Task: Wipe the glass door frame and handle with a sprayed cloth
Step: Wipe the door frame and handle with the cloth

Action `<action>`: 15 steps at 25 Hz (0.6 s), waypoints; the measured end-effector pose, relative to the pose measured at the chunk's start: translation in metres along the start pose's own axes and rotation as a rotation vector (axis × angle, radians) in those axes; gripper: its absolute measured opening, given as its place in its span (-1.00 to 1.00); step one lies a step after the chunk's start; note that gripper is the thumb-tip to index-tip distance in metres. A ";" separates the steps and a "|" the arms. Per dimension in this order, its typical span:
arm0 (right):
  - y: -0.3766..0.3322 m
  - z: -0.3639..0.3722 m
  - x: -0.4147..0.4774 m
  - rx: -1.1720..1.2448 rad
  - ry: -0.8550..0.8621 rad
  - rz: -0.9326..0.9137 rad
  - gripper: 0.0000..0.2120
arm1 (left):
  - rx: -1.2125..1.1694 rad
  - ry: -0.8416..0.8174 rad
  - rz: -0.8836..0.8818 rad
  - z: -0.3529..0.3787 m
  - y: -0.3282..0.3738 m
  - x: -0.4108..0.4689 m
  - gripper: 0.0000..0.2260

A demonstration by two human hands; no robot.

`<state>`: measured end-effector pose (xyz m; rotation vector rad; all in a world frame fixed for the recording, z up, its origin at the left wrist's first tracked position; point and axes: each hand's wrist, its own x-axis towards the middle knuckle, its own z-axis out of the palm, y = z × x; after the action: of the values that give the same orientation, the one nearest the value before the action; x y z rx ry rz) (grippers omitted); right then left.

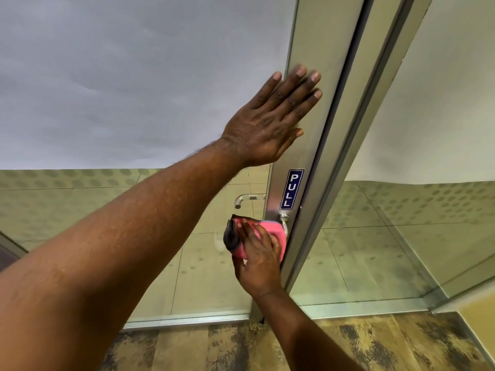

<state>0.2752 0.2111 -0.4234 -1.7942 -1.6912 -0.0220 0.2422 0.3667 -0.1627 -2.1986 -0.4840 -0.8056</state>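
The silver metal door frame (318, 49) runs up the middle right of the view, with frosted glass (134, 76) to its left. My left hand (270, 119) lies flat on the frame, fingers spread, above a blue PULL sticker (292, 189). Below the sticker, my right hand (258, 263) presses a pink cloth (273, 231) with a grey side against the frame, over the near handle. Only that handle's metal base (284, 218) shows. A second lever handle (247, 198) is seen through the glass on the far side.
A fixed glass panel (442, 103) stands to the right, beyond a dark gap along the frame. A metal floor track (361, 306) runs along the bottom of the glass. Patterned brown carpet (348, 344) covers the floor on my side.
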 end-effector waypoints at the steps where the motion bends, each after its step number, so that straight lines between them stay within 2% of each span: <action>1: -0.006 0.003 0.004 0.002 -0.026 -0.005 -0.35 | 0.004 0.001 0.001 0.001 -0.001 0.000 -0.44; 5: -0.013 0.004 0.015 -0.027 -0.074 -0.021 -0.37 | 0.017 0.011 0.001 0.003 -0.001 0.000 -0.44; 10: 0.010 -0.002 0.003 -0.133 -0.123 -0.197 -0.37 | 0.005 0.022 -0.004 0.004 -0.001 -0.001 -0.44; 15: 0.034 -0.003 -0.018 -0.147 -0.096 -0.176 -0.31 | 0.003 -0.006 -0.011 0.002 0.000 0.000 -0.43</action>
<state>0.3041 0.1955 -0.4438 -1.7698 -1.9574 -0.1413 0.2424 0.3678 -0.1638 -2.1979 -0.5001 -0.8039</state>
